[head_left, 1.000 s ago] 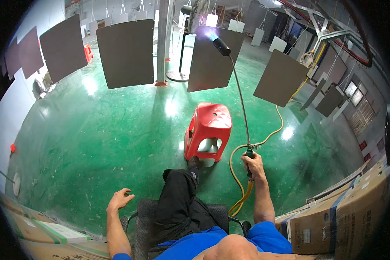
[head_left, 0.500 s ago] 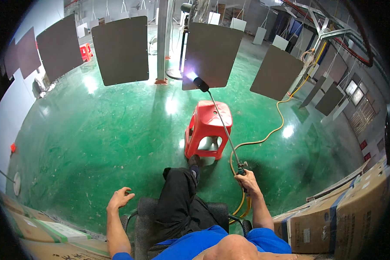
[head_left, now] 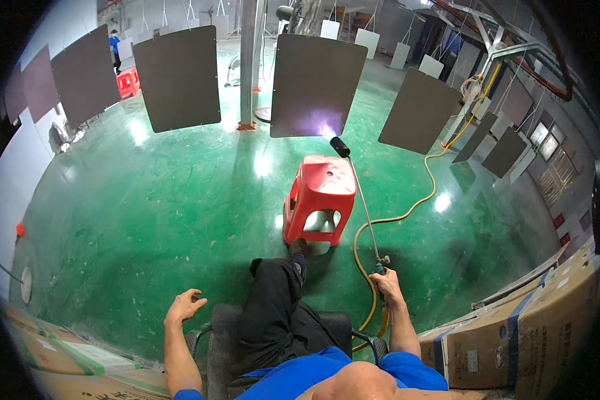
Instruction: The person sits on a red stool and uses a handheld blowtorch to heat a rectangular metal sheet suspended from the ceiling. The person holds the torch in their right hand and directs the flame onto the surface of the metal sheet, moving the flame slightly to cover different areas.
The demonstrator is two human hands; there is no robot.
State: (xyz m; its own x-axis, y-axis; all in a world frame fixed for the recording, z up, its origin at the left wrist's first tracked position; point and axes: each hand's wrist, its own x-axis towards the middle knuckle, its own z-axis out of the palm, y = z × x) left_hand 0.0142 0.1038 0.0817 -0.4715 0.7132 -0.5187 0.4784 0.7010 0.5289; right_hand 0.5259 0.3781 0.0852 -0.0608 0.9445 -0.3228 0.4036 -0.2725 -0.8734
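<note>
Spreading across nearly the whole view, the glossy green floor [head_left: 147, 220] reflects overhead lights in bright patches. Above it hangs a row of dark rectangular panels, the middle panel [head_left: 317, 83] showing a pale violet glow at its lower edge where the flame meets it; a second panel [head_left: 178, 77] hangs to its left and a third panel [head_left: 420, 110] to its right. Brown cardboard boxes [head_left: 513, 333] stand stacked at the person's right. A red plastic stool [head_left: 321, 197] sits on the floor just ahead of the person's outstretched leg in dark trousers. A yellow hose [head_left: 407, 213] loops over the floor to the right of the stool and runs back to the handle. The long thin torch wand [head_left: 363, 200] slants up from the right hand [head_left: 387, 283], its black nozzle just below the middle panel; the fingers are wrapped tight around the wand's handle. The left hand [head_left: 183, 307] hovers beside the chair's left side, fingers spread and holding nothing.
</note>
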